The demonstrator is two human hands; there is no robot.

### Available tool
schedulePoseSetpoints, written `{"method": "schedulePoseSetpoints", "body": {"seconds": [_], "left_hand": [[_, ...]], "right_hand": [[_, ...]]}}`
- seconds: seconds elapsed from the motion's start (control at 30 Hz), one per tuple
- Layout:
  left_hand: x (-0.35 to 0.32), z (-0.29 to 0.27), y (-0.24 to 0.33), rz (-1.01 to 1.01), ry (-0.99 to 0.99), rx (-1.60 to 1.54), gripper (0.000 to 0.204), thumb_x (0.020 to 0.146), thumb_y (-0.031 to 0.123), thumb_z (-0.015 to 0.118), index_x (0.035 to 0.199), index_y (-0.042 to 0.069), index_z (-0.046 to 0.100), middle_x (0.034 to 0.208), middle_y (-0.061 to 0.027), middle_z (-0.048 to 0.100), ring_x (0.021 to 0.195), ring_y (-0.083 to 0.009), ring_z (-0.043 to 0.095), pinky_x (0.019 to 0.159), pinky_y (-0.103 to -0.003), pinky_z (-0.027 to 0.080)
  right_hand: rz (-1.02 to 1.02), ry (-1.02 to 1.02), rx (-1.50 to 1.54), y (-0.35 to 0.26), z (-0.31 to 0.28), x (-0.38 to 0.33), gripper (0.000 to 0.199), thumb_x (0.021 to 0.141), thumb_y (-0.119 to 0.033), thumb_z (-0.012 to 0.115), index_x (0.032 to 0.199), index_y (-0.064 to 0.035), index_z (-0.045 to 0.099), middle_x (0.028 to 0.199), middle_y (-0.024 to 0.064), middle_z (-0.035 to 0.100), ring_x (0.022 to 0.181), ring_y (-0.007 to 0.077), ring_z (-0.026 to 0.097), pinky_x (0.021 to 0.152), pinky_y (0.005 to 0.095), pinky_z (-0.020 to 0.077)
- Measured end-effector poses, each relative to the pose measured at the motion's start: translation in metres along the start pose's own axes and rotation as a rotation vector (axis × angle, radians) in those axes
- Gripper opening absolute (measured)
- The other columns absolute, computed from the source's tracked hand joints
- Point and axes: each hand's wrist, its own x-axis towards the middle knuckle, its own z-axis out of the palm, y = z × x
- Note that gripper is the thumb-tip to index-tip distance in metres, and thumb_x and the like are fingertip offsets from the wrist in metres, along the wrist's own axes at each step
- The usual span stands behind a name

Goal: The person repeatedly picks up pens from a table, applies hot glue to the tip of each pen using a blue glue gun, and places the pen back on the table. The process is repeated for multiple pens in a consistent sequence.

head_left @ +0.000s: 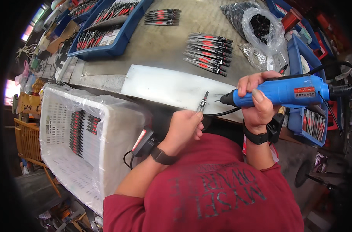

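Note:
My left hand (187, 125) is closed round a slim silver tool with a black stem, which looks like a drawing compass (202, 103); its lower part is hidden in my fingers. My right hand (257, 98) grips a blue electric screwdriver (282, 92), held level. Its bit points left, to the right of the compass's top and apart from it. Both hands are over the near edge of a white plastic board (156, 83). Past the board, similar compasses with red grips (209, 52) lie in a stacked row, and a smaller stack (162, 17) sits farther back.
At my left stands a white plastic crate (102, 147), lined with clear film and holding rows of compasses. A blue bin (125, 40) full of compasses stands far left. Clear bags of black parts (260, 27) and more blue bins (296, 58) line the right side.

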Motion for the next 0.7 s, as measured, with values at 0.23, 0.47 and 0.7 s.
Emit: {"method": "schedulePoseSetpoints", "body": {"seconds": [0.23, 0.47, 0.7], "left_hand": [[-0.002, 0.003, 0.0, 0.02, -0.018, -0.006, 0.02, 0.09, 0.017, 0.05, 0.08, 0.0, 0.055, 0.062, -0.0054, 0.056, 0.044, -0.0096, 0.051, 0.039, -0.021, 0.041], [-0.002, 0.005, 0.001, 0.012, 0.0, 0.012, 0.02, 0.089, 0.016, 0.05, 0.079, 0.0, 0.055, 0.061, -0.0039, 0.055, 0.043, -0.0085, 0.05, 0.038, -0.02, 0.039], [-0.003, 0.005, 0.001, 0.032, 0.003, 0.041, 0.02, 0.089, 0.016, 0.05, 0.078, 0.0, 0.056, 0.059, -0.0024, 0.054, 0.043, -0.0068, 0.048, 0.037, -0.019, 0.037]], "right_hand": [[0.051, -0.049, 0.002, 0.006, 0.01, 0.001, 0.054, 0.069, -0.005, 0.067, 0.115, -0.0087, 0.038, 0.078, 0.0061, 0.048, 0.066, 0.0183, 0.053, 0.058, 0.0303, 0.0427], [0.039, -0.106, -0.034, 0.012, 0.015, 0.001, 0.053, 0.07, -0.004, 0.067, 0.114, -0.0059, 0.037, 0.078, 0.0068, 0.048, 0.063, 0.0163, 0.052, 0.053, 0.0276, 0.041], [0.043, -0.132, -0.062, 0.013, 0.016, 0.002, 0.053, 0.071, -0.004, 0.067, 0.114, -0.0057, 0.037, 0.077, 0.0071, 0.049, 0.062, 0.0158, 0.051, 0.052, 0.0278, 0.0409]]}}
